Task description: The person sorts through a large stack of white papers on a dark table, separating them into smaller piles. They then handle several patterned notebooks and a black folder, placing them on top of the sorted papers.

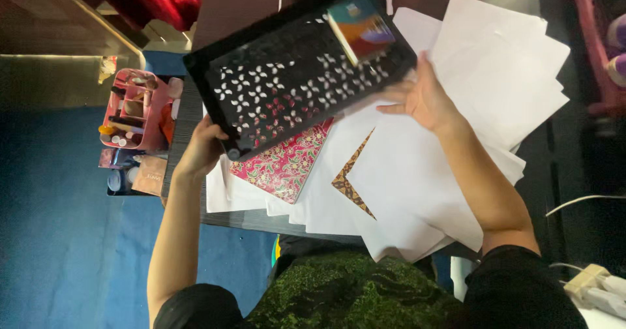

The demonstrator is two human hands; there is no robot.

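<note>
Both hands lift a black perforated tray (293, 74) above scattered white sheets (417, 172). The left hand (202, 149) clasps its near corner; the right hand (424, 97) grasps the opposite edge, fingers partly hidden beneath it.

We see white paper sheets (495, 61) spread on the dark table (228, 217), a red floral notebook (283, 163) and a pink organizer (134, 110) at its end.

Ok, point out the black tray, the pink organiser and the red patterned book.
Black tray (287, 81), head view, perforated base.
Pink organiser (127, 104), head view, its compartments.
Red book (287, 163), head view, cover.
</note>
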